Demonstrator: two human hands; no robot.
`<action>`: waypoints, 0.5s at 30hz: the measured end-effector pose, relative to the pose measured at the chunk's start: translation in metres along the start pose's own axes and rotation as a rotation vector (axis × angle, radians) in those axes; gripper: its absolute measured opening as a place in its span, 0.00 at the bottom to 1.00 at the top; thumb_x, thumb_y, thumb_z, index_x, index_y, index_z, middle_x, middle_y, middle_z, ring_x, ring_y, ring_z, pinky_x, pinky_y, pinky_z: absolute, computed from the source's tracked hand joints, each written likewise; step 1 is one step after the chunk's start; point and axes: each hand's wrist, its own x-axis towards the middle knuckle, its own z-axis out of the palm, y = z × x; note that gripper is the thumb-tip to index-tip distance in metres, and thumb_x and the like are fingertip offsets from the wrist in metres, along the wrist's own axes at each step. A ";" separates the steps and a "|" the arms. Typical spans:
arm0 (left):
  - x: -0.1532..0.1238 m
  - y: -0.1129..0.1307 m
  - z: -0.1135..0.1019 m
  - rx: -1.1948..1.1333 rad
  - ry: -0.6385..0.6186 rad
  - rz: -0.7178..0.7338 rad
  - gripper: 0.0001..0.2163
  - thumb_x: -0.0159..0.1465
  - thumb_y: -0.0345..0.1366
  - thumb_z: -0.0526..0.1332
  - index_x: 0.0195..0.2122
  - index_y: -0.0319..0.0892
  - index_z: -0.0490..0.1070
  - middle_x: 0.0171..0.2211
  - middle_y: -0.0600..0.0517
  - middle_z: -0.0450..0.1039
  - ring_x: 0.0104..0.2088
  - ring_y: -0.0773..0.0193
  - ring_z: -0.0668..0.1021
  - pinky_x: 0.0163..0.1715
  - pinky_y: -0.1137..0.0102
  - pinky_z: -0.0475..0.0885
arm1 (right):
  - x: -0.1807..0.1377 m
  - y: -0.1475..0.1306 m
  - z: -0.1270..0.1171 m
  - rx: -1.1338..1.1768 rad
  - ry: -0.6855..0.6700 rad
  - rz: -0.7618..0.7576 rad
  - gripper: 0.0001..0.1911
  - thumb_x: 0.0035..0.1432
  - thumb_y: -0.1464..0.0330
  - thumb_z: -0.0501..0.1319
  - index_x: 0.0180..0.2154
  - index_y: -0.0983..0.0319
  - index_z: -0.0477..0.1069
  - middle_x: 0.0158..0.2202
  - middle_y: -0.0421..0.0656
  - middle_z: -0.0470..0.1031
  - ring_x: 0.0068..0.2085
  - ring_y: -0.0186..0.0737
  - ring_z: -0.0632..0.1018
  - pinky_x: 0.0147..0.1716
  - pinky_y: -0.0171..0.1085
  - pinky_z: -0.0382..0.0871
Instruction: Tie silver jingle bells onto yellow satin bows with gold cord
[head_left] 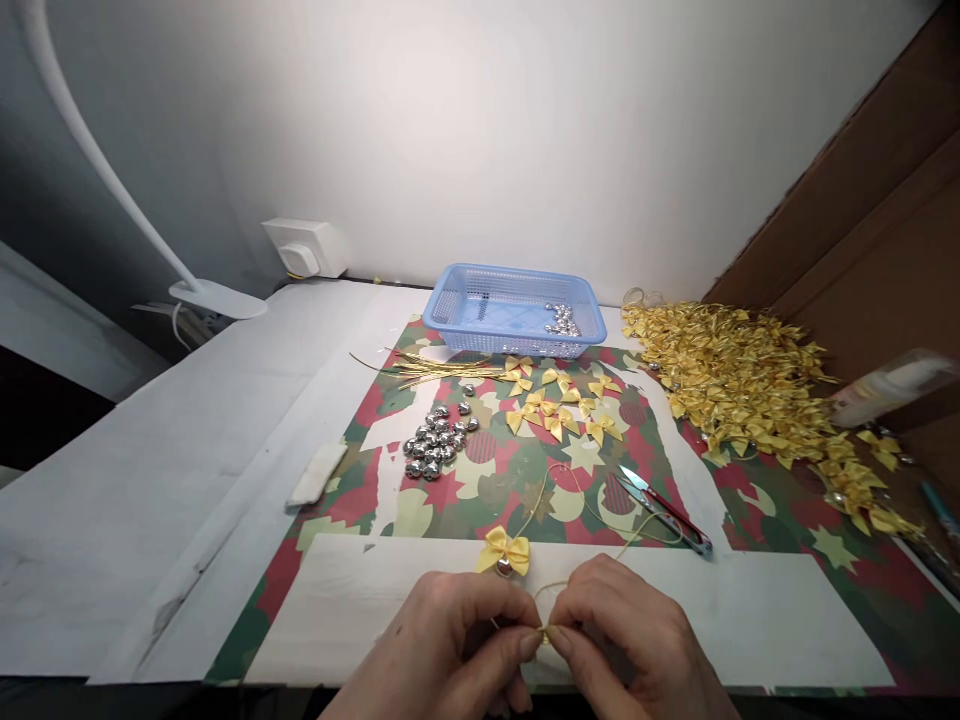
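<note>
My left hand point(442, 645) and my right hand point(630, 640) meet at the near table edge, fingertips pinched together on a thin gold cord point(559, 588). The cord loops away over the patterned paper toward the snips. A yellow ribbon bow point(504, 550) with a small silver bell under it lies just beyond my left fingers. Several more yellow bows point(559, 400) lie further back, and a cluster of silver bells point(437, 445) sits to their left.
Red-handled thread snips point(664, 510) lie right of centre. A blue mesh basket point(514, 310) holding a few bells stands at the back. A large heap of finished gold bows point(742, 385) fills the right. Gold cord pieces point(435, 368), a white lamp base point(217, 297) and a wall socket point(304, 248) are to the left.
</note>
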 end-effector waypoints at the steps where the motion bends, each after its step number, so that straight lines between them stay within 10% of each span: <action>1: 0.000 -0.001 0.000 0.004 0.008 0.018 0.11 0.63 0.36 0.56 0.32 0.37 0.77 0.22 0.54 0.70 0.24 0.63 0.75 0.26 0.71 0.68 | 0.000 0.000 0.002 0.003 0.014 -0.002 0.08 0.61 0.77 0.57 0.31 0.60 0.65 0.28 0.38 0.67 0.32 0.34 0.71 0.29 0.31 0.61; 9: 0.004 -0.001 -0.035 0.292 0.359 0.227 0.09 0.66 0.39 0.57 0.40 0.46 0.77 0.41 0.49 0.77 0.33 0.61 0.77 0.32 0.70 0.71 | 0.002 0.002 0.012 0.233 0.104 0.223 0.07 0.61 0.72 0.58 0.29 0.61 0.70 0.25 0.37 0.68 0.26 0.31 0.68 0.25 0.31 0.59; 15: 0.022 -0.002 -0.040 0.510 0.286 0.235 0.05 0.63 0.30 0.59 0.37 0.44 0.73 0.42 0.49 0.71 0.41 0.57 0.76 0.41 0.65 0.71 | 0.004 -0.001 0.015 0.455 0.198 0.380 0.12 0.64 0.63 0.59 0.28 0.61 0.71 0.23 0.37 0.68 0.24 0.31 0.70 0.25 0.29 0.60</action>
